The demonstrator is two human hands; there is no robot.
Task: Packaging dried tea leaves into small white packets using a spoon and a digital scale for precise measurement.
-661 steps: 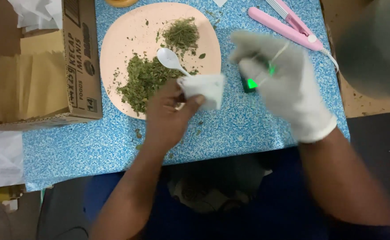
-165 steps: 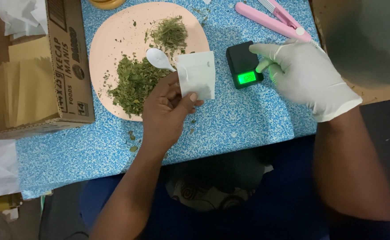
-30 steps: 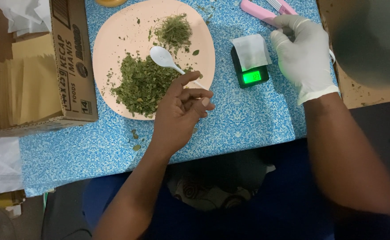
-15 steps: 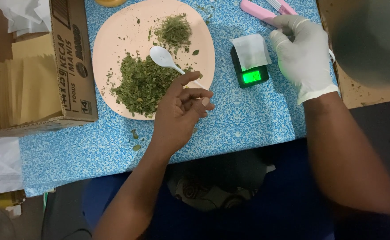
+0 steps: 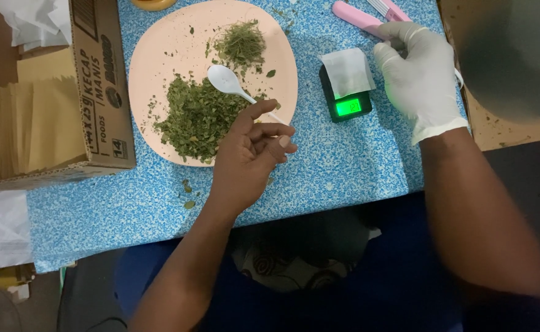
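Blue-and-white speckled tabletop is filling most of the head view, w/ a dark floor showing at the bottom edge. Round pale-pink plate is sitting on it, upper centre, carrying a big loose pile of dried green crushed leaves and a smaller heap of dried green leaves nearer its far rim. White plastic spoon is lying on the plate, bowl up by the leaf piles, handle running twd the bare left hand.

Left hand is resting at the plate's near-right edge, fingers loosely curled, fingertips right at the spoon handle's end; can't tell if it's actually gripping it or just touching. A few leaf crumbs are lying on the table just left of the wrist.

Small black pocket scale w/ a lit green display is sitting just right of the plate; a small white paper sachet is lying on its platform.

Right hand in a white latex glove is sitting just right of the scale, apart from it, fingers bent over the end of a pink plastic bar-shaped tool at the top edge; grip unclear.

Brown cardboard box holding stacked tan paper sheets is standing at left, beside the plate.
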